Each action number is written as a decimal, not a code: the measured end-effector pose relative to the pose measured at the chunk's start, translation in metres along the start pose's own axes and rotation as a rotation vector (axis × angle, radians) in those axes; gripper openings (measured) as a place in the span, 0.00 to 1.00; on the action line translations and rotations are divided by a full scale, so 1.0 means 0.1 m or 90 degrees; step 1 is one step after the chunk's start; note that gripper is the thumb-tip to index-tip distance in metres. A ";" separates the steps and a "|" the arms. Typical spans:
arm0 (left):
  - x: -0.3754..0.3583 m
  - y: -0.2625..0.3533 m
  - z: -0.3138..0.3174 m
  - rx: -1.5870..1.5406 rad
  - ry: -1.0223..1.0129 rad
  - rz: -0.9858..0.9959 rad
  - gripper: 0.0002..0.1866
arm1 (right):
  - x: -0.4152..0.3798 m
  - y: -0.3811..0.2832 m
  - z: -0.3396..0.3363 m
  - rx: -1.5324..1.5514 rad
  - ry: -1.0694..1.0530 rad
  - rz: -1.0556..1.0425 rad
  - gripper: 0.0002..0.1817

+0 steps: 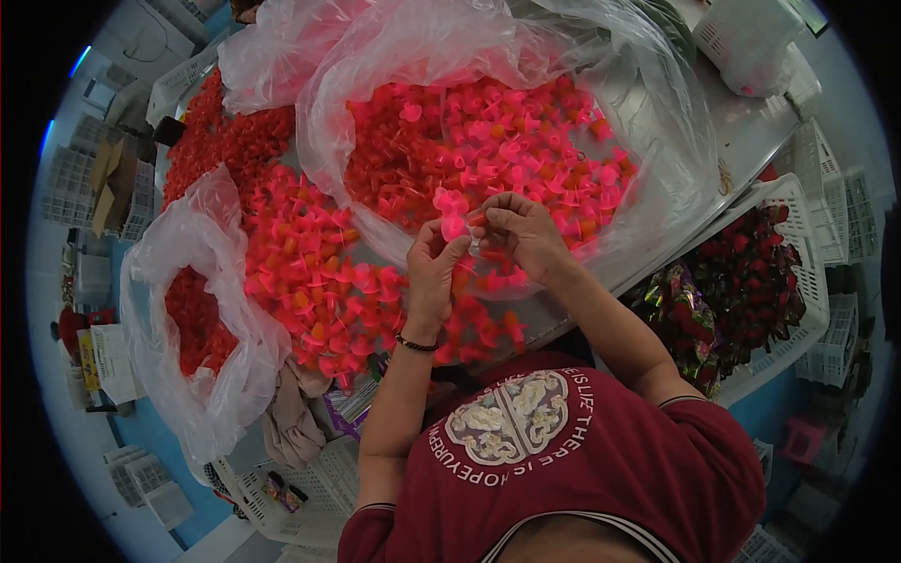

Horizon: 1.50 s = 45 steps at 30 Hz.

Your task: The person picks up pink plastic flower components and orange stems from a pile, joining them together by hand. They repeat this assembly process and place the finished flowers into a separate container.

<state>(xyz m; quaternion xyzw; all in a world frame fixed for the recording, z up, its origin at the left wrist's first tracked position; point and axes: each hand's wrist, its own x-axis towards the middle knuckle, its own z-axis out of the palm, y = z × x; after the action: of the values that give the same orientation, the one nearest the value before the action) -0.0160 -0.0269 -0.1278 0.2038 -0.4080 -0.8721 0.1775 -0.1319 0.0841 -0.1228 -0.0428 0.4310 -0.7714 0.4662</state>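
Near the middle of the view, my left hand (435, 266) pinches a bright pink plastic piece (452, 214) between thumb and fingers. Close beside it on the right, my right hand (515, 235) has its fingers closed on a small red piece (478, 219). The two hands are almost touching. Beyond them an open clear plastic bag (324, 122) holds many pink and red pieces (507, 131). Loose pink and orange pieces (319, 291) lie in a heap to the left of my left hand.
A smaller plastic bag (258, 375) with red parts stands at the left, near a crumpled cloth (293, 418). Darker red parts (235, 131) are piled behind. At the right, a white crate (813, 272) holds wrapped dark red items. Another crate (324, 488) stands below left.
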 end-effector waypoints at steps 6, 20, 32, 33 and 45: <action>0.00 -0.01 -0.08 0.116 0.036 -0.037 0.13 | -0.04 -0.02 0.04 -0.121 0.036 -0.053 0.04; 0.01 -0.06 -0.12 0.525 0.081 0.191 0.17 | -0.04 0.06 0.06 -0.374 0.068 -0.253 0.03; -0.05 0.06 -0.11 0.561 0.038 0.191 0.13 | -0.04 0.09 0.05 -0.454 -0.011 -0.215 0.08; -0.08 0.08 -0.08 0.558 0.037 0.210 0.14 | -0.06 0.07 0.06 -0.519 -0.043 -0.227 0.10; -0.28 0.48 -0.28 0.697 0.109 0.237 0.17 | 0.02 0.12 0.12 -0.690 -0.104 -0.286 0.11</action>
<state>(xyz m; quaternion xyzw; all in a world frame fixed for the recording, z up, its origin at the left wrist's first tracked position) 0.0290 -0.0600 -0.1009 0.2606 -0.8123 -0.4687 0.2292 -0.1195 0.0726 -0.1244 -0.4243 0.7068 -0.5152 0.2345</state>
